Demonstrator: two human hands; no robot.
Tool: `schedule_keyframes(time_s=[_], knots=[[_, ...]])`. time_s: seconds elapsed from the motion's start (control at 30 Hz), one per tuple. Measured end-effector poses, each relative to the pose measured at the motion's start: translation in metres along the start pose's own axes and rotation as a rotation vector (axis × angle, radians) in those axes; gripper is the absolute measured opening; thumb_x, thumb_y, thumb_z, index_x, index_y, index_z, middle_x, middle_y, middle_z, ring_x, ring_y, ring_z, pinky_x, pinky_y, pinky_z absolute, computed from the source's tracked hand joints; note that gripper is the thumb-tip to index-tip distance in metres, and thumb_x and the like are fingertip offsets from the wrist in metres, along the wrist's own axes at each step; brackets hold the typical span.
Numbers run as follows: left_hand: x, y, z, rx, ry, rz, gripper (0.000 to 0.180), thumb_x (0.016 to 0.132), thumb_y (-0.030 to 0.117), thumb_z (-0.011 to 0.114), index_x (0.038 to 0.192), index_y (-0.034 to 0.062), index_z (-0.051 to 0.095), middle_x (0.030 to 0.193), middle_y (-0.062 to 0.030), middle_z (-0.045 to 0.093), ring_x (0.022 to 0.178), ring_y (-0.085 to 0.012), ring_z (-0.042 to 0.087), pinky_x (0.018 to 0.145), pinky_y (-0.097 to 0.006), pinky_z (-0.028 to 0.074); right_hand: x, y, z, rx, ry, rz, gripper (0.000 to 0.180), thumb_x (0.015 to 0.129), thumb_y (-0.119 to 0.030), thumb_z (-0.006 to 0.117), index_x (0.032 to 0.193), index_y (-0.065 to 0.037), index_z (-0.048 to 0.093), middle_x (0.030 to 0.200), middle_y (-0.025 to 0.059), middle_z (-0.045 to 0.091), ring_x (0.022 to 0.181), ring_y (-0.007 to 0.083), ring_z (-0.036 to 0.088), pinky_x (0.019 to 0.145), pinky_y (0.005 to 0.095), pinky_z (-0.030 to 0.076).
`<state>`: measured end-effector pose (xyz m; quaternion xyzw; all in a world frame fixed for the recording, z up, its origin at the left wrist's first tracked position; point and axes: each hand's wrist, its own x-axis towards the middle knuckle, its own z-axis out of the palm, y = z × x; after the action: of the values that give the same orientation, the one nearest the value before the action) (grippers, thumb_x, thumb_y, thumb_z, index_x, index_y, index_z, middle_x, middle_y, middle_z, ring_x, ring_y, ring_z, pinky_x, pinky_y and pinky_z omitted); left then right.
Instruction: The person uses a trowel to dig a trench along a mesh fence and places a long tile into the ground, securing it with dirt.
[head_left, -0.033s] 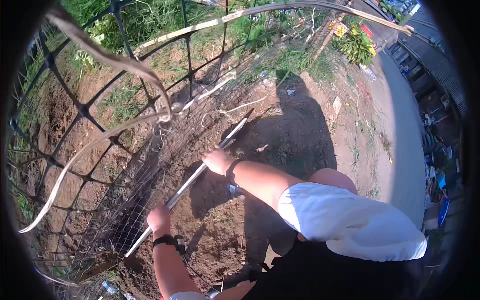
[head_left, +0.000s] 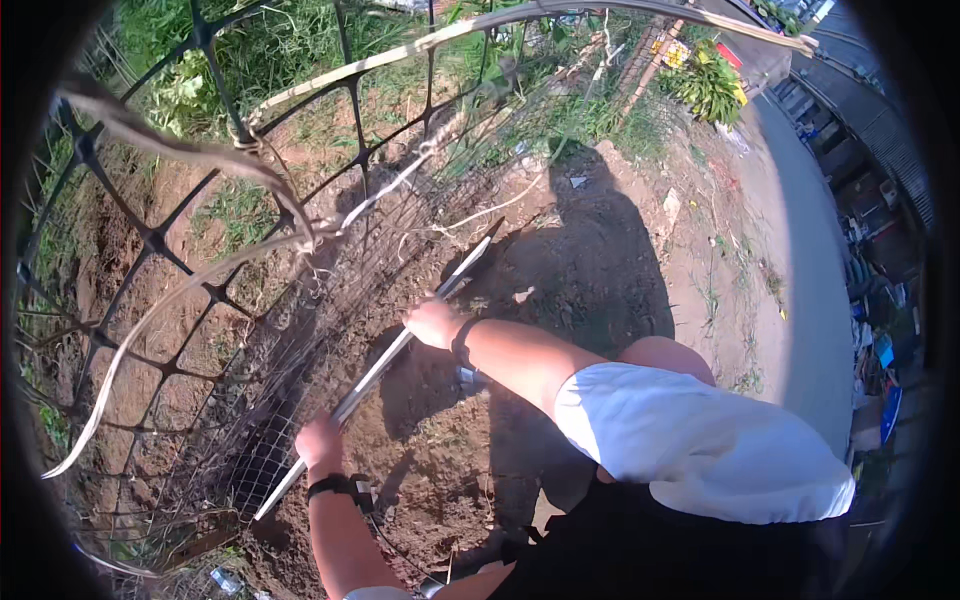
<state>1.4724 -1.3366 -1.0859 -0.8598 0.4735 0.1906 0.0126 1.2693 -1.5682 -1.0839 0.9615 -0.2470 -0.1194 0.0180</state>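
Note:
A long, straight pale stick (head_left: 376, 373) slants from the lower left up to the right over bare soil. My right hand (head_left: 435, 323) is closed around its upper part. Lower down, my left hand (head_left: 318, 440) grips the same stick, near its lower end. That lower end meets the soil beside fine dark netting (head_left: 262, 452). To the left of both hands stands a coarse black plastic mesh (head_left: 155, 242). A pale strip of cord-like material (head_left: 135, 335) hangs across the mesh and is knotted near its middle.
A bent pole (head_left: 430, 42) arches along the top of the mesh. Grass (head_left: 280, 50) grows behind it. A leafy plant (head_left: 708, 92) stands at the upper right beside a paved road (head_left: 800, 290). My shadow (head_left: 600, 250) falls over the dirt.
The coarse mesh, its knotted strip and the arched pole have shifted a little to the left in view. Both hands keep their grip on the stick, nearly unmoved.

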Motion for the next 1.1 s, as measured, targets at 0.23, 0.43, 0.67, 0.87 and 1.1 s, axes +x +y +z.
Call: schedule_keyframes(time_s=[0.23,0.43,0.67,0.87,1.1], knots=[[0.0,-0.001,0.002,-0.011,0.057,0.018,0.023,0.081,0.034,0.05,0.089,0.0142,0.058,0.078,-0.0123,0.063,0.074,-0.031,0.062,0.063,-0.042,0.049,0.005,0.005,0.016,0.017,0.079,-0.044,0.013,0.069,-0.017,0.054,0.067,-0.01,0.065,0.069,0.006,0.064,0.07,0.0217,0.063,0.061,0.037,0.05],[-0.004,0.01,0.017,-0.056,-0.038,-0.199,0.02,0.079,0.029,0.056,0.095,0.0166,0.062,0.084,-0.012,0.063,0.079,-0.0304,0.061,0.069,-0.04,0.048,-0.001,-0.011,0.044,0.001,0.322,0.06,0.01,0.069,-0.017,0.051,0.069,-0.012,0.06,0.07,0.0018,0.061,0.079,0.0204,0.057,0.082,0.0377,0.036],[-0.024,-0.015,0.013,-0.169,0.019,-0.19,0.025,0.078,0.023,0.056,0.102,0.0168,0.059,0.089,-0.0108,0.063,0.084,-0.0295,0.06,0.074,-0.039,0.047,-0.008,0.0,0.027,0.197,0.01,0.072,0.032,0.082,-0.011,0.04,0.111,-0.006,0.052,0.114,0.0114,0.052,0.111,0.0253,0.046,0.098,0.039,0.028],[-0.027,-0.024,0.013,-0.017,0.029,-0.139,0.026,0.076,0.025,0.06,0.1,0.0184,0.06,0.088,-0.008,0.064,0.087,-0.0255,0.06,0.073,-0.037,0.048,-0.014,0.002,0.009,0.049,0.029,0.044,0.024,0.079,-0.01,0.046,0.102,-0.007,0.055,0.105,0.0092,0.054,0.105,0.0256,0.048,0.097,0.0397,0.03],[-0.027,-0.021,0.011,-0.032,-0.043,-0.159,0.018,0.076,0.016,0.049,0.086,0.0102,0.063,0.088,-0.0111,0.064,0.084,-0.027,0.062,0.07,-0.037,0.049,-0.015,-0.008,0.021,-0.051,0.012,-0.036,0.025,0.081,-0.01,0.041,0.102,-0.008,0.054,0.109,0.0097,0.053,0.106,0.0244,0.048,0.099,0.0437,0.028]])
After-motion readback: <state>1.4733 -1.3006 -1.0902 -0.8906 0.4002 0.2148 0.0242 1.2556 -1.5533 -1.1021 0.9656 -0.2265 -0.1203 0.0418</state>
